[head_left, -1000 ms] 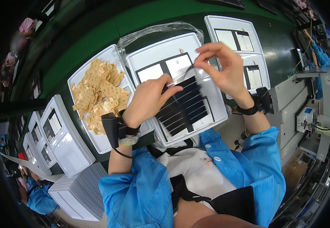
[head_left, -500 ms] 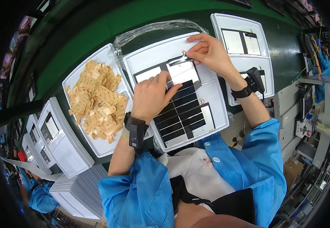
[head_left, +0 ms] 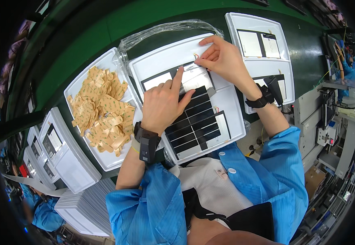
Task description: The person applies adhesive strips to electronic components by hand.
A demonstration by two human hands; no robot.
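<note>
A white tray (head_left: 157, 61) holds flat silver pouch batteries with black bands and thin coloured wires. My left hand (head_left: 161, 105) rests over the upper battery (head_left: 195, 78), its index finger stretched to the black edge and its thumb apart. At the battery's far edge, beside the wires (head_left: 195, 56), my right hand (head_left: 225, 61) pinches the end of a glossy dark tape strip (head_left: 189, 66). Below the left thumb lies a sheet of black strips (head_left: 198, 116), partly covering the batteries. Another battery (head_left: 224, 122) shows at its right.
On the left, a tray (head_left: 108, 161) carries a heap of tan, green-marked paper pieces (head_left: 104, 110). Another battery tray (head_left: 263, 24) stands at the right. Clear plastic film (head_left: 165, 27) lies behind the middle tray. Stacked white trays (head_left: 81, 208) sit at lower left.
My right hand has shifted slightly left, bringing the tape strip down along the battery's far edge. My left index finger has straightened and reached up to that edge.
</note>
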